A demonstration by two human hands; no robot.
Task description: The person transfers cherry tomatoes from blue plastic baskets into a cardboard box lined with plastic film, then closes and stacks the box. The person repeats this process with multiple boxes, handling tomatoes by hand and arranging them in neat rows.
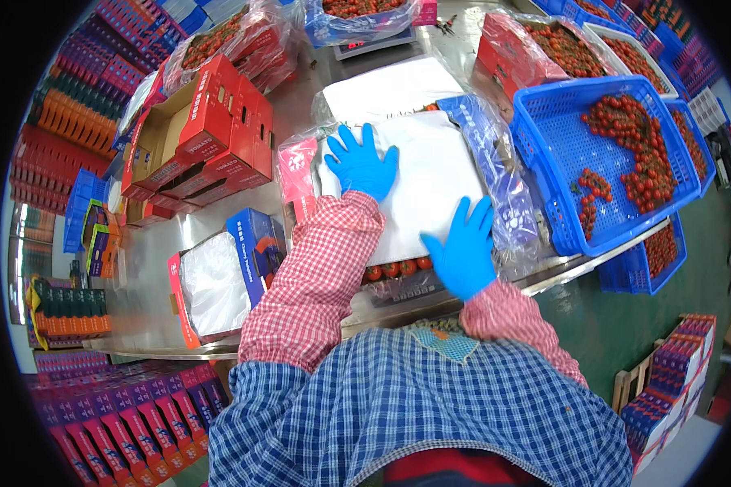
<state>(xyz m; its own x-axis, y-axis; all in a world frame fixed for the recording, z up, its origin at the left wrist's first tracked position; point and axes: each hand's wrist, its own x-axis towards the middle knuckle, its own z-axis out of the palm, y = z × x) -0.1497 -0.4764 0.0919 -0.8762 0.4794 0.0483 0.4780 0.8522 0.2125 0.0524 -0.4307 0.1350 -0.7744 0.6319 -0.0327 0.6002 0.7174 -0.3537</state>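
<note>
Both hands wear blue gloves. My left hand (pixel 365 163) lies flat with fingers spread on the upper left of a white sheet (pixel 429 182). At the sheet's lower right corner rests my right hand (pixel 465 249), thumb and fingers apart. The sheet covers a carton of cherry tomatoes (pixel 407 266), whose front row shows along the near edge. Clear plastic film (pixel 515 225) hangs over the carton's blue right side, and its pink left flap (pixel 298 161) also lies under film. Just behind is another white sheet (pixel 390 85), partly overlapped by the near carton.
Right of the carton, a blue plastic crate (pixel 585 140) holds tomatoes on the vine. Red cartons (pixel 231 134) stack at the left, near a smaller carton with a white liner (pixel 214 286). A digital scale (pixel 374 44) stands behind. The metal table's edge (pixel 560 274) runs close to my body.
</note>
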